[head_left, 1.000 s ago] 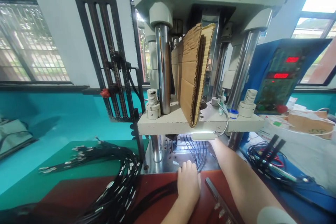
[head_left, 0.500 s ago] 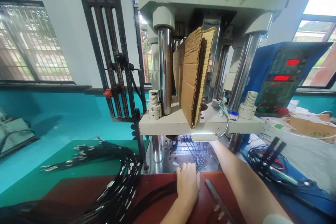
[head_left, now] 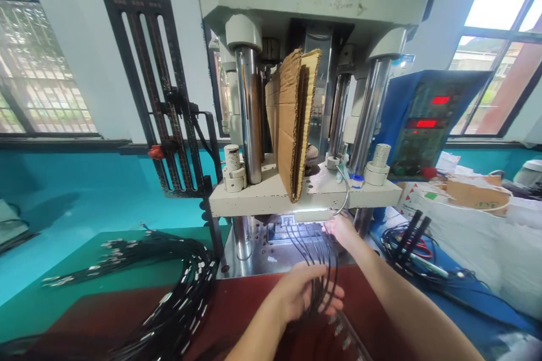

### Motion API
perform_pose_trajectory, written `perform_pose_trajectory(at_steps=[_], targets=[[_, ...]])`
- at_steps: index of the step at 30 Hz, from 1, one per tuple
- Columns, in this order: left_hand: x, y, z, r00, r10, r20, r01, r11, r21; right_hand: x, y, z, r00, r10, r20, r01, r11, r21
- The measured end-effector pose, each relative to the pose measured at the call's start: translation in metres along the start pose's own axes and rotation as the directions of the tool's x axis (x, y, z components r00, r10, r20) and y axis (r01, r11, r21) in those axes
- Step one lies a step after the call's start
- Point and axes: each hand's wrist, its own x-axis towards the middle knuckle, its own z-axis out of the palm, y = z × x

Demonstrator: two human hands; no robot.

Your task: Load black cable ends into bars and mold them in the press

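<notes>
Here, left hand (head_left: 298, 293) loosely cradles dark cables (head_left: 315, 295); right hand (head_left: 342, 231) beneath plate (head_left: 254, 203).

Pale wall (head_left: 80, 28) with teal lower band (head_left: 97, 186), barred left window (head_left: 55, 79), bright right window (head_left: 503, 56).

Daylight burns out that right-hand window (head_left: 493, 0); a lamp (head_left: 314, 216) under the front edge of the press plate (head_left: 260, 205) whitens the steel bed (head_left: 277, 262). The red tabletop (head_left: 239, 299) is dim, its near side blurred.
</notes>
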Motion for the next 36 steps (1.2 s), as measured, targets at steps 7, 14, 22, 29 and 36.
perform_pose_trajectory(at_steps=[7,14,22,29,36], targets=[[0.006,-0.027,0.026,1.0,-0.001,-0.026,-0.009,0.937,-0.35,-0.085,-0.017,-0.022,0.999,0.017,-0.048,-0.012,0.995,0.101],[-0.017,-0.061,0.062,0.982,-0.138,0.125,0.156,0.978,-0.142,-0.121,-0.024,-0.076,0.956,0.009,-0.292,0.042,0.985,0.167],[-0.036,-0.073,0.093,0.967,-0.167,0.191,0.167,0.986,0.016,-0.173,-0.023,-0.163,0.911,0.031,-0.411,0.028,0.99,0.135],[-0.035,-0.072,0.096,0.972,-0.177,0.152,0.164,0.982,0.096,-0.218,-0.006,-0.201,0.994,-0.009,-0.107,-0.025,0.953,-0.303],[-0.034,-0.08,0.098,0.97,-0.201,0.133,0.183,0.973,0.141,-0.228,-0.032,-0.188,0.963,-0.251,0.094,0.212,0.498,-0.841]])
